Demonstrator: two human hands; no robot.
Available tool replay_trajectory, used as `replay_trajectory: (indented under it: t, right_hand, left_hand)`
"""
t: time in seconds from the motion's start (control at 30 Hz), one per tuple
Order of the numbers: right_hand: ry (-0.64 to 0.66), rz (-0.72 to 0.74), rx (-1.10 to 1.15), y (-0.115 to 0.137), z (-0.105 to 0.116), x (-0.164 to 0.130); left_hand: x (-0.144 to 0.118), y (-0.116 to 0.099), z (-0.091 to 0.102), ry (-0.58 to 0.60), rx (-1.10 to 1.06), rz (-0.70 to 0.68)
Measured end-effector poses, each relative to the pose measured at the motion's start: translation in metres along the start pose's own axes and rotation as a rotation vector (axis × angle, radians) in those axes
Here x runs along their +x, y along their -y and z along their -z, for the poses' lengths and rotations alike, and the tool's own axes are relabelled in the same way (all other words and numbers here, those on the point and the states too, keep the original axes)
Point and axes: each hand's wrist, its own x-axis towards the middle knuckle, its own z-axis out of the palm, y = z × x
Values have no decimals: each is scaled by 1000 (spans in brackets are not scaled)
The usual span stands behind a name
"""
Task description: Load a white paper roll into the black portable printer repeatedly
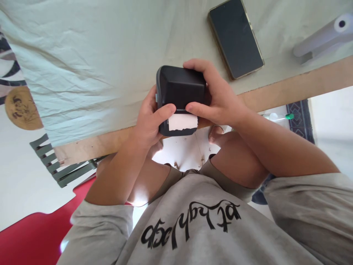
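Black device (180, 86) sits over the tabletop's (96, 55) near edge; can't tell if it touches. Left hand (150, 117) and right hand (219, 97) pinch it from both sides, thumbs on top, most other fingers hidden behind it. Lettering (180, 109) partly covered; torn white paper (182, 122) below. Phone (237, 38) near right hand; white roll (322, 35) by the near edge, cropped right. Roomiest stretch: wrinkled cloth (68, 84), toward left edge.

Domestic room, probably in a home, as indicated by a wooden-edged table (292, 82) under creased pale-green cloth (96, 62), red chair (35, 235), dark-green slatted furniture (61, 177) and patterned rug (302, 117) on white floor (331, 117).
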Motion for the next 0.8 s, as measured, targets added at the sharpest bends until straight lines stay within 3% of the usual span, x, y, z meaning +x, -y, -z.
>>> replay_trajectory:
  t: [0.23, 0.4, 0.57, 0.67, 0.8]
  right_hand:
    - [19, -6, -61, 10, 3, 0]
    - [-33, -56, -148, 17, 4, -3]
    - [-108, 101, -114, 10, 4, -5]
    - [-79, 156, -49, 9, 4, -6]
    - [-3, 109, 9, 13, 7, -6]
  left_hand:
    - [-1, -2, -4, 5, 43, -36]
    - [1, -3, -7, -62, -11, 26]
    - [3, -1, -7, -62, -60, 23]
    - [3, 0, -5, -68, -31, 0]
    - [5, -2, -4, -61, -24, -15]
